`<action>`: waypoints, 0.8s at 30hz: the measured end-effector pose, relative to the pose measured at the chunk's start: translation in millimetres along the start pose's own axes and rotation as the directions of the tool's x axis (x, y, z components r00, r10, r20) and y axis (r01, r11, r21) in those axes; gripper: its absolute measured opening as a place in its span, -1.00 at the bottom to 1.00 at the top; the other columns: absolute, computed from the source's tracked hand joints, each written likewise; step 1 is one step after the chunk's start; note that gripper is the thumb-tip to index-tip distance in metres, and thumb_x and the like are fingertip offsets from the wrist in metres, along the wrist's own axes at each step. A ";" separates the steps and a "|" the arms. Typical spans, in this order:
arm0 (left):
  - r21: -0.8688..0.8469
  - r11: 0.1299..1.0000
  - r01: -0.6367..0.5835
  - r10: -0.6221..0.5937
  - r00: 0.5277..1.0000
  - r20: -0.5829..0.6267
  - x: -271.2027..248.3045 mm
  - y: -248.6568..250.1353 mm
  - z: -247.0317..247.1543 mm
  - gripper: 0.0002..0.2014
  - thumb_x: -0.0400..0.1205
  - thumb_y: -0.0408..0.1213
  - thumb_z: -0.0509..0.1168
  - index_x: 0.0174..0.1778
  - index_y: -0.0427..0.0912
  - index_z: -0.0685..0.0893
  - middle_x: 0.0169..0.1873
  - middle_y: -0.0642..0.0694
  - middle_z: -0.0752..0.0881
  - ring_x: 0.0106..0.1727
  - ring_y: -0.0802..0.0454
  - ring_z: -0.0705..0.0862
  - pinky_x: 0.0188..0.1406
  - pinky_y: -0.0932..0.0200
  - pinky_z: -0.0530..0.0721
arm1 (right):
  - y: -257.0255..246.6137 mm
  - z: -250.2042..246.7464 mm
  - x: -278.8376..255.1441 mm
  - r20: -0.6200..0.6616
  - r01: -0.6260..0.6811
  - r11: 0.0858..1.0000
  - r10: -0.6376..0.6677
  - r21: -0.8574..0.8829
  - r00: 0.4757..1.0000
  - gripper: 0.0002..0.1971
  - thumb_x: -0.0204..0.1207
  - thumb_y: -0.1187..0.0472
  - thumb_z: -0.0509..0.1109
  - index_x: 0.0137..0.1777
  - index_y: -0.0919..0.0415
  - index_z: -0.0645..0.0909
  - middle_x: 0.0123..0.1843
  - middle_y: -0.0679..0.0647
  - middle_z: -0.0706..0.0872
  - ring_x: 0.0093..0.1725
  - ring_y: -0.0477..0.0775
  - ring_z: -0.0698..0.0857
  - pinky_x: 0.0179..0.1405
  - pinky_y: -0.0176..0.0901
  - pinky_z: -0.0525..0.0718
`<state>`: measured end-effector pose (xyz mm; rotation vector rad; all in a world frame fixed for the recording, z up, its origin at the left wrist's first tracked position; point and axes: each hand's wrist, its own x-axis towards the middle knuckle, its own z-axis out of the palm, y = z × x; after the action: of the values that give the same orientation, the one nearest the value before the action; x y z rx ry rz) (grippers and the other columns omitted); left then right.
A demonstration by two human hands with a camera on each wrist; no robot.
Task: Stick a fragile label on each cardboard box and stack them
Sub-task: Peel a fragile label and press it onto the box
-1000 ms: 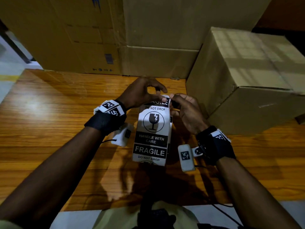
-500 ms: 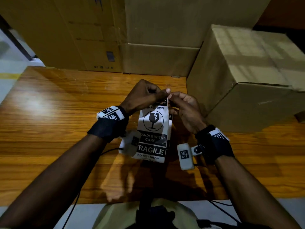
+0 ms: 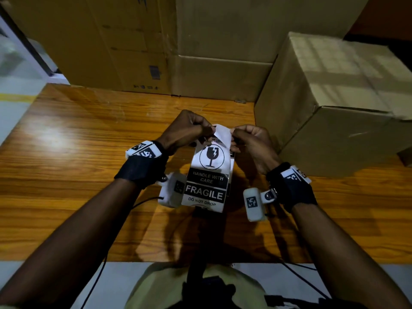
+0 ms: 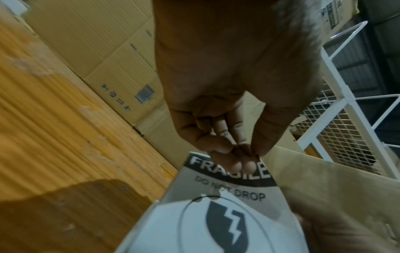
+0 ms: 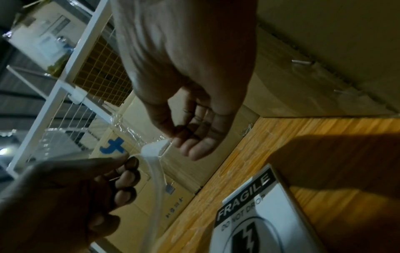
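Hanging lengthwise above the wooden table point(image 3: 66, 175), label strip point(image 3: 206, 175) with long axis running away from the body, print reading upright from the near end. Pinched at the far end by left hand point(image 3: 185, 128) and right hand point(image 3: 249, 141), just left of the cardboard box point(image 3: 334, 103). Since a second ago: top edge peeled back, white underside showing.
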<state>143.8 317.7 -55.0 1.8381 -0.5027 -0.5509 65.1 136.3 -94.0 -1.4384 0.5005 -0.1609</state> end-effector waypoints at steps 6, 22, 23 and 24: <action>-0.025 1.000 0.010 -0.012 0.997 -0.072 -4.7 -9.3 1.7 -0.82 0.64 -0.39 0.39 -0.16 -0.47 0.78 -0.35 -0.20 0.76 -0.46 0.21 0.68 -0.54 0.41 0.53 | 4.4 7.2 -4.8 0.035 0.475 0.684 -0.550 -0.554 0.834 -0.78 0.53 0.29 0.49 0.14 0.06 0.70 0.11 0.03 0.70 -0.11 -0.14 0.67 -0.22 -0.35 0.61; 0.119 0.988 0.094 -0.064 0.970 -0.236 22.6 -16.2 -40.5 -0.69 0.62 0.01 0.42 -0.14 -0.19 0.85 -0.24 0.01 0.81 -0.05 0.12 0.73 0.13 0.06 0.67 | 13.1 7.5 -9.6 0.072 0.424 0.812 -0.433 -0.401 0.898 -0.82 0.44 0.28 0.63 -0.14 -0.04 0.75 -0.13 -0.20 0.77 -0.22 -0.30 0.66 -0.16 -0.37 0.62; 0.147 0.975 0.169 -0.144 0.976 -0.166 25.1 -14.0 -43.2 -0.66 0.61 0.04 0.42 -0.10 -0.21 0.85 -0.21 -0.01 0.80 -0.05 0.09 0.70 0.07 0.08 0.63 | 13.1 6.3 -9.9 0.067 0.417 0.827 -0.425 -0.376 0.903 -0.79 0.43 0.29 0.64 -0.15 -0.06 0.75 -0.14 -0.20 0.76 -0.22 -0.29 0.66 -0.16 -0.38 0.61; 0.176 0.959 0.223 -0.211 0.974 -0.086 27.2 -11.0 -44.9 -0.63 0.61 0.08 0.41 -0.06 -0.20 0.84 -0.17 0.01 0.80 -0.03 0.08 0.69 0.00 0.10 0.60 | 12.8 5.4 -10.1 0.066 0.411 0.839 -0.416 -0.356 0.907 -0.80 0.42 0.30 0.65 -0.15 -0.04 0.75 -0.15 -0.18 0.75 -0.21 -0.28 0.65 -0.16 -0.39 0.60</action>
<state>193.1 338.9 -55.7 2.0983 -0.3166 -0.6037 56.0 147.0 -103.8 -1.9032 0.2246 -0.4444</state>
